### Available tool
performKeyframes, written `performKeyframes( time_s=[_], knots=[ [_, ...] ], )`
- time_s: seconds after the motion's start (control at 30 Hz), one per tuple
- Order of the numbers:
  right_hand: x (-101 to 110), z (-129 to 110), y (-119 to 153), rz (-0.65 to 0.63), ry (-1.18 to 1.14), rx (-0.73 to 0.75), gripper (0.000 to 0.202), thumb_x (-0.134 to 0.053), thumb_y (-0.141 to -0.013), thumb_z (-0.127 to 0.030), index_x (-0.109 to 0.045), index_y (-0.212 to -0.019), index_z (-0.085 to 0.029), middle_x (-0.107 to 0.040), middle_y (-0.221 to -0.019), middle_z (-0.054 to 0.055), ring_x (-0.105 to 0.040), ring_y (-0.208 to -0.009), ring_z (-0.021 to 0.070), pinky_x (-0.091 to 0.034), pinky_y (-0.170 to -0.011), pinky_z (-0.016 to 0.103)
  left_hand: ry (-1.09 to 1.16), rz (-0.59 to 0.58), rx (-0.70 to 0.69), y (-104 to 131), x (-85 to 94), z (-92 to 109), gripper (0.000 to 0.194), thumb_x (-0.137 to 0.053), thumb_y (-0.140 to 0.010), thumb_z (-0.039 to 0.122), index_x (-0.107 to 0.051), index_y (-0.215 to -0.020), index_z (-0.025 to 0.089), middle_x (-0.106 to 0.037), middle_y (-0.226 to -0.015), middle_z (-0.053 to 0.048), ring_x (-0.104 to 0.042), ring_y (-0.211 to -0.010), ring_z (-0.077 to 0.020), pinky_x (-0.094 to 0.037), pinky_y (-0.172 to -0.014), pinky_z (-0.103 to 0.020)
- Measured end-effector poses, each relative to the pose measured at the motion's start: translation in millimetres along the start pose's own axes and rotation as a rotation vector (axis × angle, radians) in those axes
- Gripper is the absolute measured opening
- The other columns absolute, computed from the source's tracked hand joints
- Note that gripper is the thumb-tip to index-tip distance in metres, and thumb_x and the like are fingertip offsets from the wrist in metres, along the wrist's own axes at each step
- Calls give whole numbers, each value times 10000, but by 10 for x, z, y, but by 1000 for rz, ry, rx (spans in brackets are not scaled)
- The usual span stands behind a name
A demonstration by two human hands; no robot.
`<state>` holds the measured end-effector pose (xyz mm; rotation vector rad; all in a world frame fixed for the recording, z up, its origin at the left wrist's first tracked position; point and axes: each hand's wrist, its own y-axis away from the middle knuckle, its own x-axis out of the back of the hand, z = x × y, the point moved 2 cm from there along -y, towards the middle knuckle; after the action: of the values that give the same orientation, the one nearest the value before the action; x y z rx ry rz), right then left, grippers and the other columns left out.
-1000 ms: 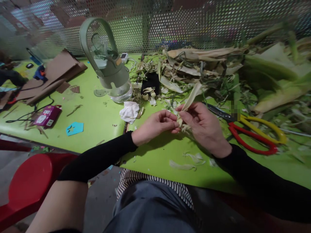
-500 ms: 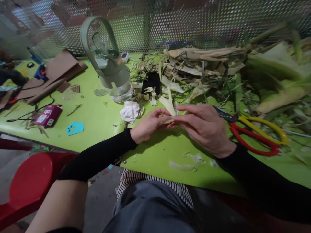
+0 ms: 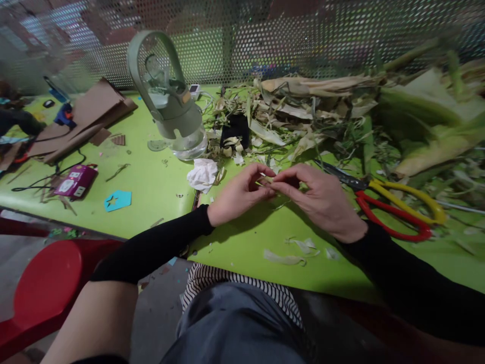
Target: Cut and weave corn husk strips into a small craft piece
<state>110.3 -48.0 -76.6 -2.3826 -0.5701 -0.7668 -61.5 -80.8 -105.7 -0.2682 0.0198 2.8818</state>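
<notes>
My left hand (image 3: 244, 194) and my right hand (image 3: 320, 197) meet fingertip to fingertip just above the green table (image 3: 235, 242). Between their pinched fingers is a small pale strip of corn husk (image 3: 266, 180), mostly covered by the fingers. Both hands are closed on it. To the right of my right hand lie scissors (image 3: 397, 207) with one red and one yellow handle, blades toward the pile. Torn husk scraps (image 3: 284, 258) rest on the table nearer to me. A crumpled white tissue (image 3: 202, 175) sits beyond my left wrist.
A heap of corn husks (image 3: 314, 101) covers the back right. A water bottle (image 3: 178, 114) stands upright behind the tissue, near a black phone-like slab (image 3: 235, 130). On the left are a purple power strip (image 3: 76, 181), a blue cutout (image 3: 117, 200), brown cardboard (image 3: 94, 108) and a red stool (image 3: 49, 278).
The husk piece that stuck up between my hands now shows only as a small bit at the fingertips. My left fingers have arched, and my right fingers have drawn into a pinch.
</notes>
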Motion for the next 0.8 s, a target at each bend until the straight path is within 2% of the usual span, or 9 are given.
performKeyframes(
  time_s=[0.1,0.2,0.3,0.43,0.5,0.67,0.8],
  knots=[
    [11,-3,14,53,-112,-144,253,-735,-923,-520,-675,-837,-289,-725,-812,20,-647,-717,225,-518,-655,386,-114,5,-55,33,-8,2,203,-726,-891,182,-592,-1044,184,-697,-884,1,-678,-778,-99,-551,-803,-254],
    [22,-32,23,49,-152,-150,242,-751,-912,-499,-664,-822,-292,-728,-802,13,-653,-722,225,-530,-679,397,-234,-6,-106,62,-5,23,232,-707,-905,206,-619,-1118,182,-730,-934,-24,-699,-809,-114,-559,-820,-260],
    [25,-67,34,55,-140,-144,208,-743,-920,-455,-659,-832,-286,-722,-791,11,-652,-713,220,-525,-677,395,-390,0,-197,81,-5,69,344,-689,-891,150,-641,-1228,204,-756,-1092,-51,-723,-931,-138,-553,-905,-277],
    [15,-65,50,123,-148,-179,263,-791,-871,-480,-643,-852,-264,-710,-801,13,-653,-708,211,-528,-648,374,-513,39,-241,81,-2,99,203,-674,-914,176,-687,-1116,199,-773,-1118,-66,-718,-976,-155,-542,-920,-283],
    [6,-38,54,140,-182,-190,293,-819,-842,-488,-647,-879,-255,-720,-827,19,-664,-728,211,-541,-658,369,-511,64,-215,75,5,95,133,-673,-932,222,-680,-1057,175,-778,-1063,-78,-711,-932,-152,-547,-880,-280],
    [19,23,31,129,-228,-246,322,-804,-852,-528,-666,-914,-243,-716,-821,19,-634,-681,180,-522,-625,335,-392,109,-129,71,6,72,176,-702,-924,282,-642,-1042,167,-763,-1009,-66,-701,-883,-139,-563,-848,-279],
    [34,7,-8,27,-242,-295,406,-738,-877,-634,-694,-837,-233,-651,-688,-3,-569,-602,152,-459,-558,299,-328,103,-172,87,-19,86,184,-707,-915,282,-636,-1040,167,-754,-1012,-67,-713,-894,-137,-573,-846,-272]
  ],
)
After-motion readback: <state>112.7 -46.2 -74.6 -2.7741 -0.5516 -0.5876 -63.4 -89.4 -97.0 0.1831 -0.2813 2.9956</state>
